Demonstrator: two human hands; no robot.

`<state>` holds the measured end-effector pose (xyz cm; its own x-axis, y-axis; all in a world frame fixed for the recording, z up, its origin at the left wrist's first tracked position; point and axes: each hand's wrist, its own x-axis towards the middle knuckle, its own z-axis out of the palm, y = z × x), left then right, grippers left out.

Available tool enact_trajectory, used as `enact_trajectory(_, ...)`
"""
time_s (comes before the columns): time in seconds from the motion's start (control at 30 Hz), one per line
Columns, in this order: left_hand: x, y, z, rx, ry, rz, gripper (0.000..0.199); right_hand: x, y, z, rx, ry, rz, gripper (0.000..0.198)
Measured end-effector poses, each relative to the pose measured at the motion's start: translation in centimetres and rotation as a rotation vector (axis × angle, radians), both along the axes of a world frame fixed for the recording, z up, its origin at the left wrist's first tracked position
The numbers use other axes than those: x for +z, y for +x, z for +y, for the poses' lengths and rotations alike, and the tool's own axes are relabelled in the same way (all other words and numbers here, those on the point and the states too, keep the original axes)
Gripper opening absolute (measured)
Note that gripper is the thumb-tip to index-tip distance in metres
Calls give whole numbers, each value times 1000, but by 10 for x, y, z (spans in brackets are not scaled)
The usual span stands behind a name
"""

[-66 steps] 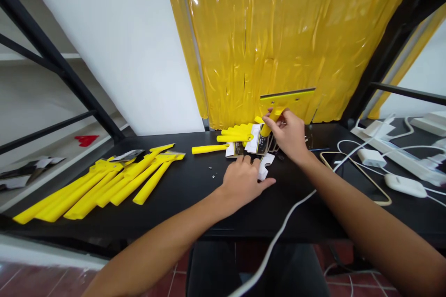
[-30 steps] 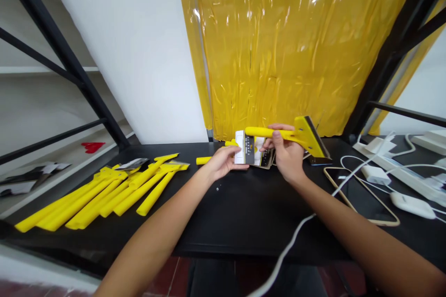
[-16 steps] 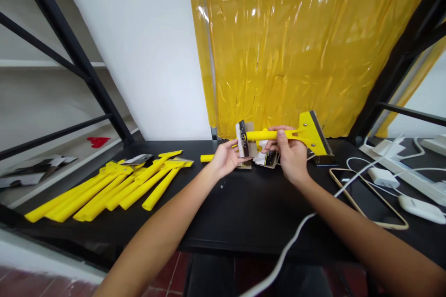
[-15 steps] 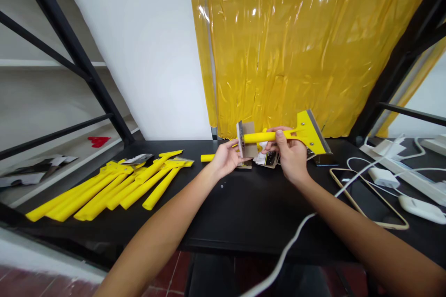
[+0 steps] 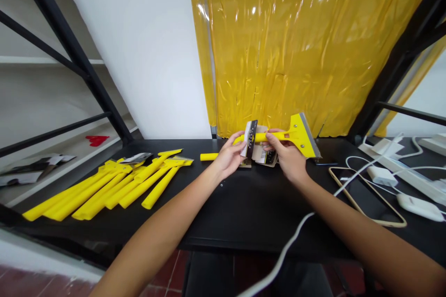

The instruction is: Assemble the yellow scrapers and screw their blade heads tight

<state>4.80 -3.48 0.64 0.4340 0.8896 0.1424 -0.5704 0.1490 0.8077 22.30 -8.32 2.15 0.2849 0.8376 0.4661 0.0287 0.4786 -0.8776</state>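
Note:
Above the black table, my right hand [image 5: 287, 155] is closed round the yellow handle of a scraper [image 5: 302, 138], near its wide head with the grey blade edge pointing right. In the fingers of my left hand [image 5: 228, 155] is a folded black-and-white cardboard sleeve [image 5: 249, 139]. The handle passes through the sleeve, and its yellow end shows on the left beside my fingers. More printed cards [image 5: 266, 155] lie on the table behind my hands, partly hidden. Behind my left hand another yellow handle [image 5: 208, 157] sticks out.
Several yellow scrapers [image 5: 104, 185] lie piled at the left, with a card on top. At the right are a phone [image 5: 365, 197], a white charger [image 5: 382, 176], a power strip [image 5: 411, 176] and cables. A white cable [image 5: 296, 236] hangs across the front edge. Yellow plastic sheeting hangs behind.
The cardboard sleeve has moved from the handle's tip onto the handle, which now pokes out its left side. The scraper has shifted slightly left and down.

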Motion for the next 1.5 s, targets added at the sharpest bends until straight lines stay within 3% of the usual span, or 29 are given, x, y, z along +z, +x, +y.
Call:
enact_trajectory(0.1,0,1,-1,7,26,-29,53,-6,-1,4,102,-3,1,44)
enact_trajectory(0.27,4,0,1,4,25,-71,30,-6,-3,4,269,-36,77,51)
enact_trajectory(0.53,8,-18,19,294,-12,-154,23,7,14,8,224,-44,278,40)
enact_trajectory(0.7,15,-22,17,291,-94,-217,10,-4,18,15,125,-147,141,41)
enact_trajectory(0.87,18,-26,19,278,-173,-231,23,-9,20,17,63,-187,-33,41)
enact_trajectory(1.03,16,-29,20,263,-167,-185,18,-4,22,13,116,-210,-101,48)
enact_trajectory(1.27,11,-10,3,78,-95,-51,25,-8,7,9,283,-280,-115,40)
enact_trajectory(1.5,1,4,-9,152,9,117,36,-15,-5,4,360,-179,-121,30)
